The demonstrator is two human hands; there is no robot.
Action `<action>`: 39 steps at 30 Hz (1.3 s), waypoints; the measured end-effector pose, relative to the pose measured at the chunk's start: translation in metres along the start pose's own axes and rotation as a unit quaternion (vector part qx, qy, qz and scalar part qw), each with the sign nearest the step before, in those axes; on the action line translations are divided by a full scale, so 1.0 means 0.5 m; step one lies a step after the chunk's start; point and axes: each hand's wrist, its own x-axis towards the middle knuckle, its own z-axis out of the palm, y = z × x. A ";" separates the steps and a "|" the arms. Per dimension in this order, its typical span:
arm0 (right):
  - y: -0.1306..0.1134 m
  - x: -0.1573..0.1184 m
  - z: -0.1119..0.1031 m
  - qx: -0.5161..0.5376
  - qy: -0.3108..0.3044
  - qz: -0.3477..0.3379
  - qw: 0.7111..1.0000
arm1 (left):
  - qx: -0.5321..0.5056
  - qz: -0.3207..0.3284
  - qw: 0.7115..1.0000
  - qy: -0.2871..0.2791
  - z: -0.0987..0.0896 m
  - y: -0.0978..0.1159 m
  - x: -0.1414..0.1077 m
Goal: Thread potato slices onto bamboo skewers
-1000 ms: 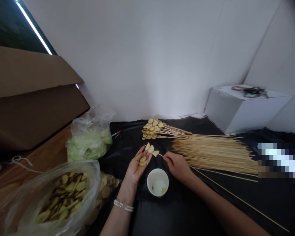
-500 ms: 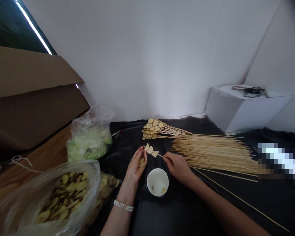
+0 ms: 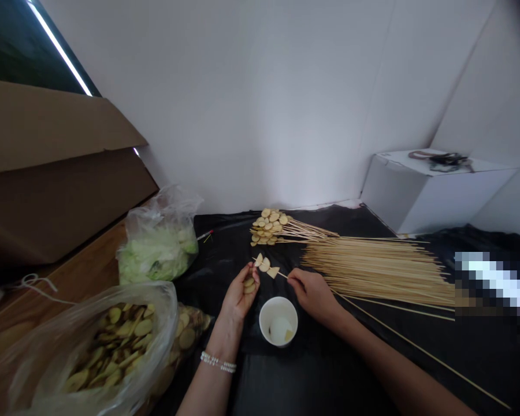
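Observation:
Between my hands is a thin wooden skewer (image 3: 282, 275) with three pale potato slices (image 3: 265, 264) threaded on it. My right hand (image 3: 312, 293) pinches the skewer's right part, its fingers closed. My left hand (image 3: 239, 293), wearing a beaded bracelet, is curled around loose potato slices (image 3: 249, 283) in its palm, fingertips near the skewer's pointed end. Just below the skewer stands a white paper cup (image 3: 278, 322) with a small pale piece inside. Beyond my hands lies a pile of filled potato skewers (image 3: 268, 225), their sticks pointing right.
Bare skewers (image 3: 381, 268) lie in a wide bundle on the black cover at right. An opened plastic bag of potato slices (image 3: 121, 338) is at front left, a bag of green vegetables (image 3: 158, 254) behind it. A white box (image 3: 433, 185) stands back right, a cardboard box (image 3: 56, 202) left.
Almost nothing differs. The loose slices in my left palm and its fingers have shifted very slightly; the right hand and skewer keep their place.

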 end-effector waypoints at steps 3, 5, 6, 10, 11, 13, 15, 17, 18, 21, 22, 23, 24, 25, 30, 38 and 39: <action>0.001 0.000 0.001 0.004 -0.002 0.001 1.000 | 0.041 0.033 0.999 0.001 -0.001 -0.004 0.001; 0.002 0.000 0.001 0.003 0.000 0.001 1.000 | 0.063 0.058 0.996 0.009 -0.002 -0.006 0.004; 0.001 0.000 0.001 0.002 0.001 0.000 1.000 | 0.068 0.067 0.995 0.015 -0.003 -0.006 0.005; -0.001 0.000 -0.001 0.000 0.001 0.000 1.000 | 0.063 0.080 0.994 0.028 -0.005 -0.008 0.011; -0.001 0.000 -0.001 0.000 0.001 -0.001 1.000 | 0.062 0.082 0.994 0.027 -0.006 -0.008 0.011; -0.002 0.001 -0.002 0.000 0.000 0.000 1.000 | 0.066 0.088 0.994 0.022 -0.007 -0.008 0.011; -0.002 0.001 -0.003 0.000 -0.002 0.003 1.000 | 0.071 0.095 0.993 0.022 -0.007 -0.008 0.010; -0.002 0.000 -0.002 0.000 -0.002 0.002 1.000 | 0.077 0.102 0.992 0.024 -0.006 -0.008 0.008; -0.002 0.000 -0.001 -0.001 -0.001 0.001 1.000 | 0.081 0.103 0.991 0.024 -0.005 -0.007 0.007; 0.000 0.000 0.000 0.000 0.001 0.000 1.000 | 0.092 0.093 0.991 0.020 -0.002 -0.006 0.005; 0.000 0.001 0.001 0.000 0.001 0.001 1.000 | 0.094 0.089 0.991 0.016 -0.002 -0.006 0.004; 0.001 0.001 0.001 -0.001 0.001 0.002 1.000 | 0.095 0.086 0.992 0.013 -0.001 -0.006 0.004; 0.001 0.001 0.001 -0.001 0.000 0.002 1.000 | 0.095 0.085 0.992 0.011 -0.001 -0.006 0.003; 0.001 0.001 0.000 -0.001 -0.001 0.002 1.000 | 0.093 0.086 0.992 0.011 0.000 -0.006 0.002; 0.000 0.000 -0.001 -0.001 0.000 -0.001 1.000 | 0.077 0.084 0.992 0.044 0.004 -0.006 -0.001; -0.001 0.000 0.000 -0.001 0.004 0.000 1.000 | 0.075 0.072 0.994 0.023 -0.004 -0.005 0.004; -0.001 0.000 0.000 -0.001 0.004 0.000 1.000 | 0.074 0.069 0.995 0.022 -0.003 -0.004 0.004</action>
